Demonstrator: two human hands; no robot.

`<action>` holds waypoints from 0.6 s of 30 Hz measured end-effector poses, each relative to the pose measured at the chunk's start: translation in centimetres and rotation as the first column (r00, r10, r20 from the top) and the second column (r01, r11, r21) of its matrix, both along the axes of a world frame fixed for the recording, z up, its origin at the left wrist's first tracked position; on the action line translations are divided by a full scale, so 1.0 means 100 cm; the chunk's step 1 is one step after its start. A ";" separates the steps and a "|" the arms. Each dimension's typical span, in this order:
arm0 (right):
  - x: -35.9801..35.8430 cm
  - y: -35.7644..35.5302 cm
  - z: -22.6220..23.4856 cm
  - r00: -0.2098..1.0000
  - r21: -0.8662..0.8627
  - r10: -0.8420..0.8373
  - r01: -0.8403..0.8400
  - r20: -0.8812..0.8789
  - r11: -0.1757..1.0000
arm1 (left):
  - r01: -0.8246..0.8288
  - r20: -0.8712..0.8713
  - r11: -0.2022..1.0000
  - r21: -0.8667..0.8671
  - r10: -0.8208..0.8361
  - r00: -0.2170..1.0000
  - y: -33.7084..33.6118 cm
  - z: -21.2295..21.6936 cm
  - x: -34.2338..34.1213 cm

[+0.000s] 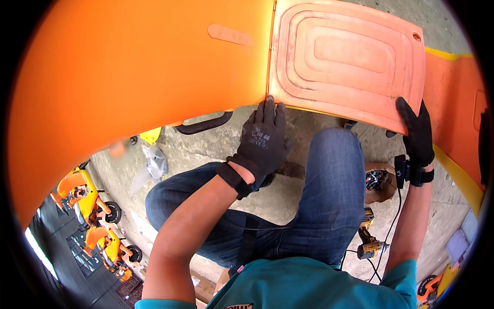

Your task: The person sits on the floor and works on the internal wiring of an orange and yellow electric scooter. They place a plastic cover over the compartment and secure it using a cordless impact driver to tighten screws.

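Note:
A flat orange plastic lid [355, 51] with stepped rounded ridges sits at the top, along the edge of a large orange plastic body [128, 67]. My right hand [419, 135], in a black glove, grips the lid's near right corner, fingers over the top and part of the thumb side below. Also gloved in black, my left hand [262, 136] lies flat with its fingers stretched out. Its fingertips touch the seam at the lid's near left corner, where the lid meets the body. What lies beneath the lid is hidden.
A black handle [206, 123] juts from the body's lower edge. On the concrete floor are a clear plastic bag [154, 164], a cardboard box [386, 197] of small dark parts and a yellow-black power drill [371, 250]. Orange-yellow ride-on vehicles [92, 198] stand at left.

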State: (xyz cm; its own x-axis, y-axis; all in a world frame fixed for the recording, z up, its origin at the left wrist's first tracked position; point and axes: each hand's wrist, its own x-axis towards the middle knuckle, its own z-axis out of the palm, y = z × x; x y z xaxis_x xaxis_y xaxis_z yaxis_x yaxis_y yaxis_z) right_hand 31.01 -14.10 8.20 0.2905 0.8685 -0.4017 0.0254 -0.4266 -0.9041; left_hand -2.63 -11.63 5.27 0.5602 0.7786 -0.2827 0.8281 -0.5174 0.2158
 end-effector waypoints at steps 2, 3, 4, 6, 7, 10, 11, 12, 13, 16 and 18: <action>0.000 0.000 0.001 1.000 0.005 0.007 -0.007 0.002 1.000 | 0.009 0.007 1.000 0.002 -0.009 1.000 0.000 0.001 0.000; -0.001 0.002 0.003 1.000 0.008 0.011 -0.011 0.010 1.000 | 0.014 0.010 1.000 0.003 -0.015 1.000 0.000 0.001 0.000; -0.002 0.004 0.005 1.000 0.011 0.016 -0.016 0.017 1.000 | 0.016 0.013 1.000 0.009 -0.016 1.000 0.000 0.002 -0.001; -0.001 0.001 0.001 0.999 0.003 -0.009 0.010 -0.038 1.000 | 0.019 0.021 1.000 0.022 -0.019 1.000 -0.001 0.002 -0.001; -0.001 0.001 0.000 0.998 0.003 -0.023 0.023 -0.066 1.000 | 0.020 0.024 1.000 0.023 -0.020 1.000 0.000 0.003 -0.001; 0.001 0.002 0.002 0.997 -0.002 0.014 -0.014 -0.076 1.000 | 0.019 0.031 1.000 0.019 -0.020 0.999 0.001 0.004 -0.002; -0.002 0.001 0.006 0.998 -0.003 0.001 -0.001 -0.066 1.000 | 0.017 0.033 1.000 0.012 -0.017 0.999 0.001 0.002 -0.003; -0.008 0.001 0.011 0.998 -0.004 -0.011 0.011 -0.057 1.000 | 0.014 0.034 1.000 0.005 -0.014 0.999 0.001 0.000 -0.005; -0.012 0.001 0.015 0.998 -0.004 -0.029 0.029 -0.048 1.000 | 0.019 0.041 1.000 0.013 -0.020 0.999 0.000 0.000 -0.005; -0.013 0.002 0.014 0.998 -0.016 -0.038 0.037 -0.045 0.999 | 0.018 0.085 0.998 0.054 -0.023 0.996 -0.001 -0.002 -0.008; -0.017 0.001 0.014 0.997 -0.003 -0.069 0.069 -0.024 0.998 | -0.005 0.145 0.995 0.102 -0.010 0.989 0.001 -0.003 -0.014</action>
State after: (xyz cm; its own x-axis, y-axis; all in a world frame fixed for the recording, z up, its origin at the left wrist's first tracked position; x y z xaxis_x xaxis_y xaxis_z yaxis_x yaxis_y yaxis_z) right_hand 29.30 -14.00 9.57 0.3398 0.8459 -0.4112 -0.0264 -0.4285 -0.9032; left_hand -4.00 -11.56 4.99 0.5912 0.7979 -0.1178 0.7906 -0.5446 0.2799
